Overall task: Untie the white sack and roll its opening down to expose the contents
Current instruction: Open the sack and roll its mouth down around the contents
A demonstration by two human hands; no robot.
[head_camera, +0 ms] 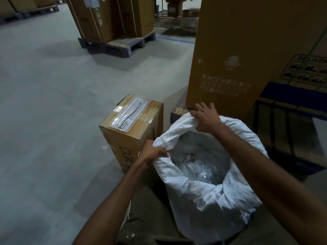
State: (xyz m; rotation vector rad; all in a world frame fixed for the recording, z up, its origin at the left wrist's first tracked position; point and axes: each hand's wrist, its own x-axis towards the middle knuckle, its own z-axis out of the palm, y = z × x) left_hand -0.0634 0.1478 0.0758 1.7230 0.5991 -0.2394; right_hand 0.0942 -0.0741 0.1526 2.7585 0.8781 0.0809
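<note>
The white sack [208, 188] is stood upright on the floor, near and right, already untied, its rim gripped at the left edge by the left hand [152, 152] and at the far edge by the right hand [206, 117]. Clear plastic contents [200, 167] are seen inside; the cuff is judged partly rolled. "DELIVER" is read on the tall carton [238, 50] behind.

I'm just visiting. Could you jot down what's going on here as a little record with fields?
place: warehouse floor
sack: white, mouth open, rim partly rolled
contents: clear plastic, items unclear
left hand: gripping the near-left rim
right hand: gripping the far rim
box: left of the sack, white plastic tray on top
tall carton: behind the sack
</note>
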